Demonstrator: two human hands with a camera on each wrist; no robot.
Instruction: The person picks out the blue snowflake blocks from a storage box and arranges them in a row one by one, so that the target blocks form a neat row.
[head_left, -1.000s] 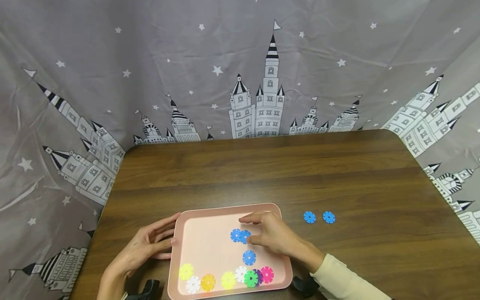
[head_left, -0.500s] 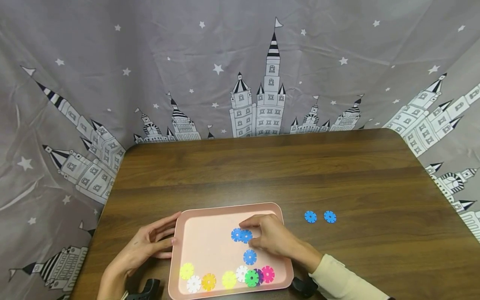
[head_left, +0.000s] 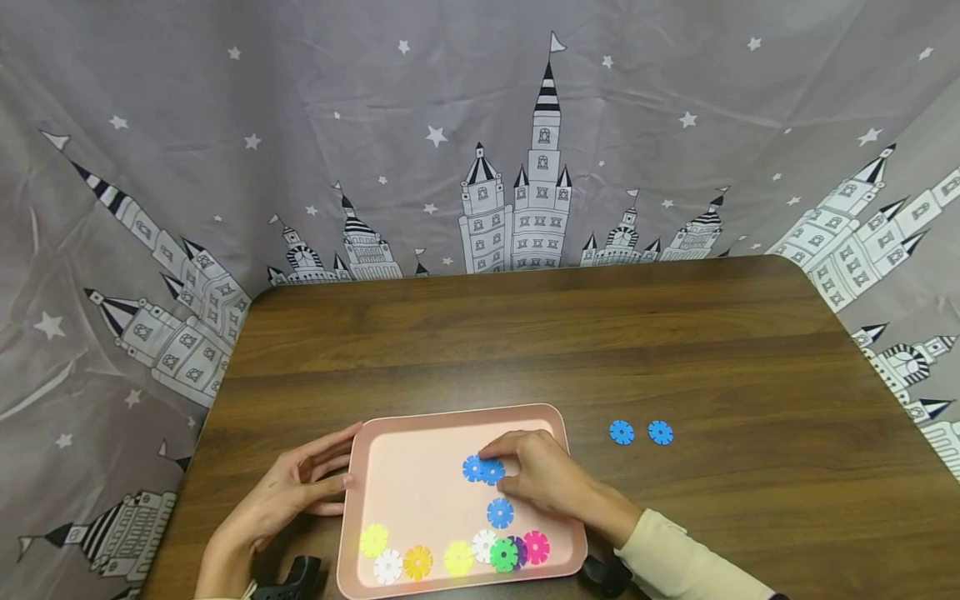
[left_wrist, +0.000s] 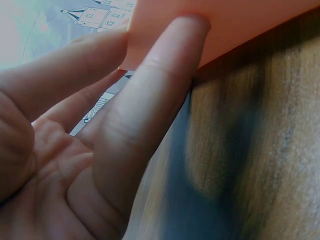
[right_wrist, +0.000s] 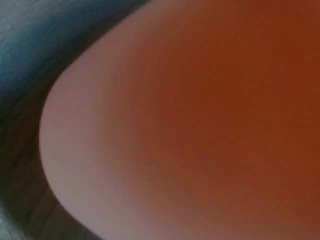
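Note:
A shallow pink tray (head_left: 420,508) lies at the table's near edge. My left hand (head_left: 288,487) holds its left side, the thumb (left_wrist: 175,45) pressed on the outer wall. Above the tray floor, my right hand (head_left: 547,475) has thumb and index finger at opposite edges of a blue interlocking disc (head_left: 492,472), pinching it. That disc overlaps another blue disc (head_left: 472,468) on its left. A third blue disc (head_left: 500,513) lies just nearer. Only a blurred patch of the right hand (right_wrist: 175,125) fills the right wrist view.
Along the tray's near side lie yellow discs (head_left: 459,558), white discs (head_left: 387,567), an orange disc (head_left: 417,563), a green disc (head_left: 504,555), a purple disc (head_left: 519,550) and a pink disc (head_left: 536,547). Two blue discs (head_left: 660,432) lie on the wooden table (head_left: 525,342), right of the tray.
My right thumb and index finger have come down and drawn closer together around the right-hand blue disc. The left hand stays at the tray's side, and the discs have hardly moved.

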